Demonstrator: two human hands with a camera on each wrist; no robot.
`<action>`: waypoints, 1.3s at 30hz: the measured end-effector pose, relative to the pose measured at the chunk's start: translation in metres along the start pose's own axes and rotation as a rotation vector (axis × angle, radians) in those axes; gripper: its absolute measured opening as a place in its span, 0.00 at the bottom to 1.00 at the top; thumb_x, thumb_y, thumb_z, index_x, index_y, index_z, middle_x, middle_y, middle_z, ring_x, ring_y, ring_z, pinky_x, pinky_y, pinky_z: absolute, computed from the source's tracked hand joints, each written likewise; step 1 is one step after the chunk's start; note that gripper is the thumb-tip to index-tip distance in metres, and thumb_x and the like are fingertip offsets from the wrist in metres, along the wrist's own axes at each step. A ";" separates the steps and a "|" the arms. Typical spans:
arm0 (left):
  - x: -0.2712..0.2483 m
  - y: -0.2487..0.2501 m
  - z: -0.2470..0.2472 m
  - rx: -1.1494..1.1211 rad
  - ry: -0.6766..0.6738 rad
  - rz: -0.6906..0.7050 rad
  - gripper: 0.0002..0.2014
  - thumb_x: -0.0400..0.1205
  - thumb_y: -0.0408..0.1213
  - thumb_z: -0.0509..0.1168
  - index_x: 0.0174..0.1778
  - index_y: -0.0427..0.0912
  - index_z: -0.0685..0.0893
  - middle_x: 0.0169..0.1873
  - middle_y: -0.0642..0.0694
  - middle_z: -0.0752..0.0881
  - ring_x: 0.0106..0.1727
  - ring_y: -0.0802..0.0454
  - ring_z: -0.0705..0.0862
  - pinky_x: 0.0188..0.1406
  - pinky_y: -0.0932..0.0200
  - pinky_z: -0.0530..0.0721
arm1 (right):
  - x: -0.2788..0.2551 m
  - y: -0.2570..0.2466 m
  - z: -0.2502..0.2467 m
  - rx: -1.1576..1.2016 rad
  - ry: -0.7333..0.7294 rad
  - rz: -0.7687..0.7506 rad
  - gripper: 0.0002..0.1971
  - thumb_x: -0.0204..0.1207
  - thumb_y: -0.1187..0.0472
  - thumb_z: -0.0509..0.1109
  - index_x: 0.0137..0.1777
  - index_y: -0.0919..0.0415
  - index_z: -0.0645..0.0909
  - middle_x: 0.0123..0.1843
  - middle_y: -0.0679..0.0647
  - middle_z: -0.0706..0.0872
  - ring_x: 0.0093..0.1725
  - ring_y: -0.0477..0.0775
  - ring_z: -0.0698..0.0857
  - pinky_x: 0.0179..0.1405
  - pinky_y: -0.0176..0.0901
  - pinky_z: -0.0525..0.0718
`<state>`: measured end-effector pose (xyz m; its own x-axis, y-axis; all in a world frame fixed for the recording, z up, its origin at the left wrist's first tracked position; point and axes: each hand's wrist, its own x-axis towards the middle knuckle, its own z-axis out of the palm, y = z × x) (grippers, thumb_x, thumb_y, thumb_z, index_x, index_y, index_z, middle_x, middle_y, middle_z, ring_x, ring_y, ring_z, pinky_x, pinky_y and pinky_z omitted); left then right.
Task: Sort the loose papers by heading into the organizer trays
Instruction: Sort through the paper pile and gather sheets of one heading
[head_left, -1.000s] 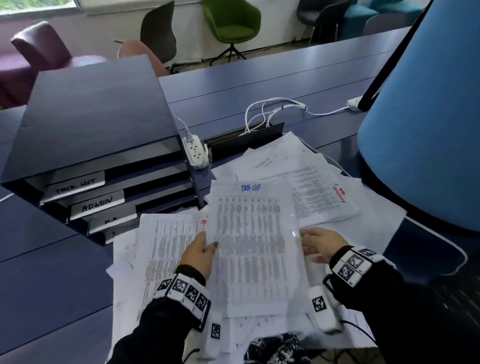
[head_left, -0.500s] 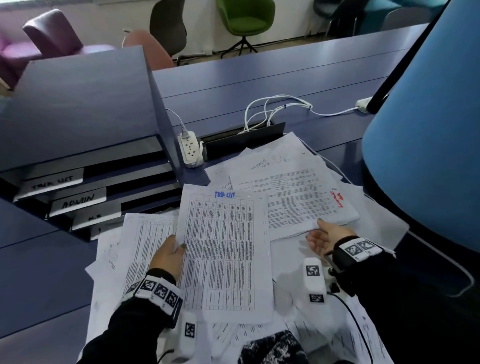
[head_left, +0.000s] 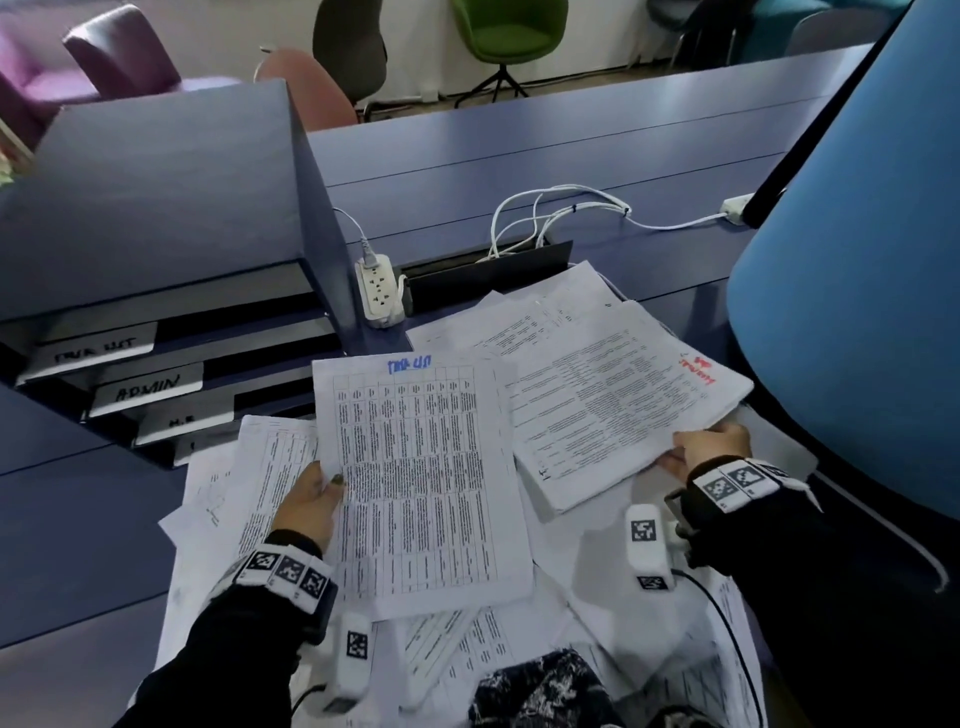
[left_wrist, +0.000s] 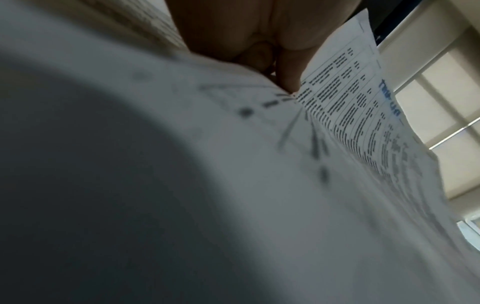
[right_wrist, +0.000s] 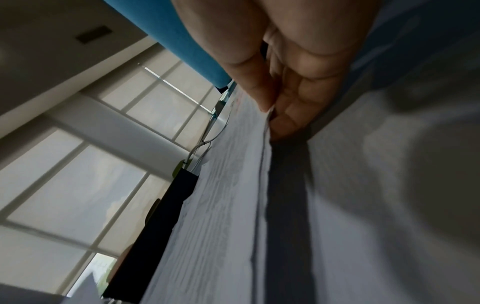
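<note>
My left hand (head_left: 318, 493) pinches the left edge of a table-printed sheet with a blue heading (head_left: 418, 478), thumb on top; the left wrist view shows the same sheet (left_wrist: 345, 115) and the left hand (left_wrist: 275, 67). My right hand (head_left: 711, 449) grips the near corner of a thicker stack with a red heading (head_left: 608, 405), lifted off the pile; in the right wrist view the right hand (right_wrist: 272, 111) has its thumb above and fingers below the stack's edge (right_wrist: 228, 185). The dark organizer (head_left: 156, 218) stands at the left, with trays labelled on white tabs, one reading ADMIN (head_left: 148, 388).
More loose papers (head_left: 249, 467) cover the blue desk (head_left: 519, 171) under both hands. A white power strip (head_left: 379, 291) and cables (head_left: 550, 213) lie behind them, beside a dark cable box (head_left: 483, 275). A blue chair back (head_left: 852, 286) stands close at the right.
My right hand left the blue-headed sheet, moved right and took hold of the red-headed stack, lifting its corner. The left hand kept the blue-headed sheet and shifted it slightly left.
</note>
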<state>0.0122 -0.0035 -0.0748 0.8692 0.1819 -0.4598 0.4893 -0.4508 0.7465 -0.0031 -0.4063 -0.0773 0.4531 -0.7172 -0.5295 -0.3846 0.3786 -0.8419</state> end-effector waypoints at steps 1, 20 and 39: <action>0.002 -0.001 -0.001 -0.016 -0.009 -0.002 0.15 0.86 0.35 0.56 0.69 0.44 0.74 0.62 0.45 0.82 0.64 0.41 0.79 0.69 0.43 0.72 | 0.000 -0.001 0.000 -0.017 0.019 -0.027 0.19 0.70 0.82 0.63 0.55 0.62 0.80 0.52 0.63 0.86 0.47 0.67 0.86 0.37 0.58 0.87; -0.003 0.032 -0.010 -0.287 -0.065 0.026 0.13 0.84 0.28 0.56 0.53 0.49 0.82 0.60 0.38 0.85 0.61 0.41 0.82 0.70 0.38 0.72 | -0.008 -0.022 0.006 -0.599 -0.140 -0.287 0.15 0.77 0.64 0.61 0.63 0.63 0.78 0.59 0.64 0.85 0.58 0.66 0.82 0.59 0.51 0.78; -0.013 0.007 0.002 -0.018 0.008 -0.030 0.19 0.84 0.35 0.59 0.72 0.37 0.73 0.69 0.39 0.78 0.69 0.40 0.77 0.72 0.43 0.72 | -0.086 0.035 0.061 -0.648 -0.728 0.045 0.11 0.78 0.75 0.62 0.52 0.59 0.76 0.40 0.54 0.80 0.33 0.54 0.82 0.38 0.48 0.86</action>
<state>0.0040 -0.0106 -0.0641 0.8546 0.2025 -0.4782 0.5163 -0.4291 0.7411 -0.0066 -0.2959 -0.0674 0.7297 -0.0908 -0.6777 -0.6826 -0.1547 -0.7142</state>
